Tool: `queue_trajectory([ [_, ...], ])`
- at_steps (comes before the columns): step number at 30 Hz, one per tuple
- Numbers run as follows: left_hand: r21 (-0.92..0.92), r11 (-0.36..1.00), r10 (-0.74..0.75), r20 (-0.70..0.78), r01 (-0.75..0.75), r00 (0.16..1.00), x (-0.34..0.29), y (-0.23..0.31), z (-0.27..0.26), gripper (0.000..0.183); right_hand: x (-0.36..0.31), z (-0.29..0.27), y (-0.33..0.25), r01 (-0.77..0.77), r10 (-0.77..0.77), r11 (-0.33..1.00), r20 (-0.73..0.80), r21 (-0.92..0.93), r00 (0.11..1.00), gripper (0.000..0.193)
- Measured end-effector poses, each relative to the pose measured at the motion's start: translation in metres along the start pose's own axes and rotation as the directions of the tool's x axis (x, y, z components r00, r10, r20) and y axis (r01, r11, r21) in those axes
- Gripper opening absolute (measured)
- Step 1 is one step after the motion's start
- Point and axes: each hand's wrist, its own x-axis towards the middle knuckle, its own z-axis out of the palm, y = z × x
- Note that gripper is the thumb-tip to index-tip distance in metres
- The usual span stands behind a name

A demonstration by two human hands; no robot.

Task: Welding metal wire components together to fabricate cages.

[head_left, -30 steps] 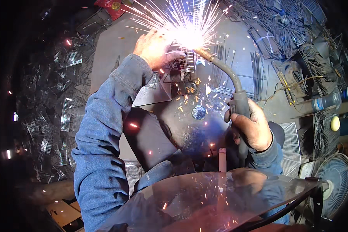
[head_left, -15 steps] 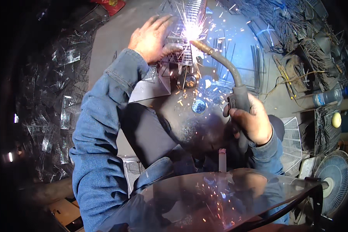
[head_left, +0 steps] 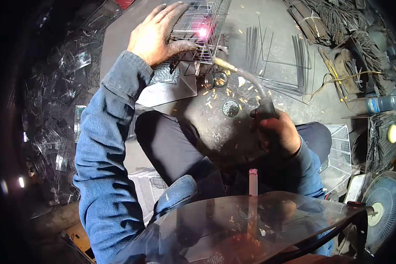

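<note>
My left hand (head_left: 152,38) holds the side of a wire mesh cage (head_left: 213,11) at the top of the view, fingers stretched along it and thumb lying against its near wires. A small pink-white glow shows on the cage beside the thumb. My right hand (head_left: 288,134) is closed around the dark handle of a welding torch (head_left: 251,79). The torch's curved neck runs up and left, and its brass-coloured nozzle (head_left: 224,64) points at the cage's near corner, apart from the glow. The inner fingers of my right hand are in shadow.
Cut wire rods (head_left: 301,66) lie on the floor at right, with bundled wires beyond. Cigarette butts surround a small round dish (head_left: 230,108). Wire pieces heap at left. A white mesh basket (head_left: 339,145), a fan (head_left: 378,207) and a tinted visor (head_left: 233,215) are nearer.
The bright arc and flying sparks have died down to a small glow. The torch nozzle has drawn back from the weld spot, toward me. My left hand and the cage appear shifted up and left.
</note>
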Motion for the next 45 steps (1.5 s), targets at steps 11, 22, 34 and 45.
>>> queue_trajectory([
  [11, -0.004, 0.998, -0.065, 0.018, 0.065, 0.998, -0.004, -0.004, 0.004, 0.089, -0.005, 0.0, -0.001, -0.075, 0.073, 0.997, 0.055, 0.036, 0.996, 0.034],
  [22, 0.006, 0.997, -0.077, 0.022, 0.077, 0.997, -0.007, -0.005, 0.002, 0.09, 0.001, -0.004, 0.008, 0.071, -0.052, 0.99, 0.144, -0.125, 0.988, 0.036],
  [34, -0.046, 0.999, -0.02, -0.008, 0.02, 1.0, -0.002, -0.007, 0.001, 0.088, 0.005, -0.007, 0.021, 0.244, -0.205, 0.897, 0.142, -0.369, 0.968, 0.043],
  [45, 0.151, 0.986, 0.005, 0.371, -0.066, 0.929, 0.113, 0.057, -0.031, 0.066, -0.02, -0.029, -0.096, 0.456, -0.44, 0.89, -0.298, -0.014, 0.847, 0.021],
])
